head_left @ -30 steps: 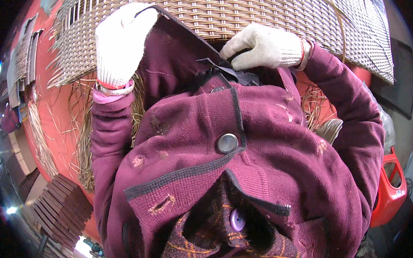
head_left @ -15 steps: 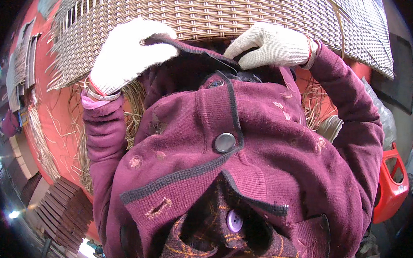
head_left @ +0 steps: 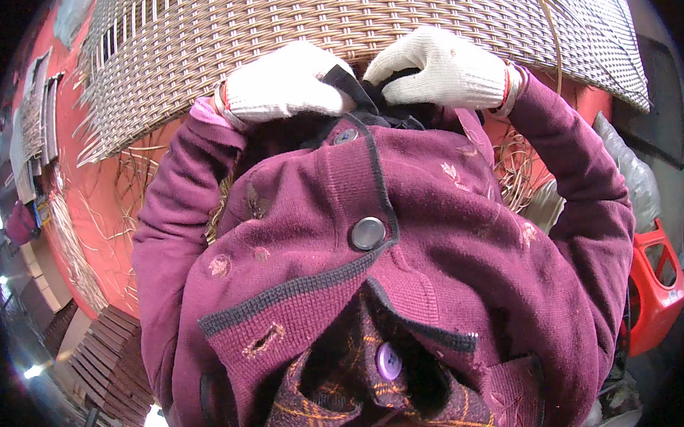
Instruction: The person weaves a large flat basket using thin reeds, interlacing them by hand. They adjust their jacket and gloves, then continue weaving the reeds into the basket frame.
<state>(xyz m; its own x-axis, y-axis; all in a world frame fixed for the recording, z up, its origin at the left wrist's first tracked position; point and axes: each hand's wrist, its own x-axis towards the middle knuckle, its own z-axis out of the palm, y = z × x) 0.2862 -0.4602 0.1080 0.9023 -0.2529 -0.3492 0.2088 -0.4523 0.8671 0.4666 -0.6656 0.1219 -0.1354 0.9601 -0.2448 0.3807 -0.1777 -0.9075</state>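
White knit gloves cover both hands, which meet in front of the person's waist, just at the near edge of a brown woven panel (head_left: 327, 30). The left hand (head_left: 287, 81) comes in from the left with its elbow bent outward, back of the glove upward, fingers bunched and pointing right toward a dark strip (head_left: 348, 82) of cloth that crosses in front of their tips; whether they pinch it cannot be told. The right hand (head_left: 446, 71) mirrors it from the other side, wrist bent inward, thumb and forefinger curved with a dark gap between them, their tips down at black cloth; their hold is hidden too. The strip lies between the two hands, at the lower front of the purple cardigan (head_left: 464, 219) the person wears, whose bulging front fills the middle and blocks the view of what is beneath.

The panel spreads beyond the hands, its left edge ending in loose, unwoven strands. Under it lies a red surface (head_left: 102, 203), with a pale bundle of strands (head_left: 75, 240) along its left side and tangled strands (head_left: 518, 175) near the right forearm. Brown slats (head_left: 114, 364) are stacked at lower left; a red stool (head_left: 657, 296) and clear plastic (head_left: 630, 165) stand beyond the right elbow.
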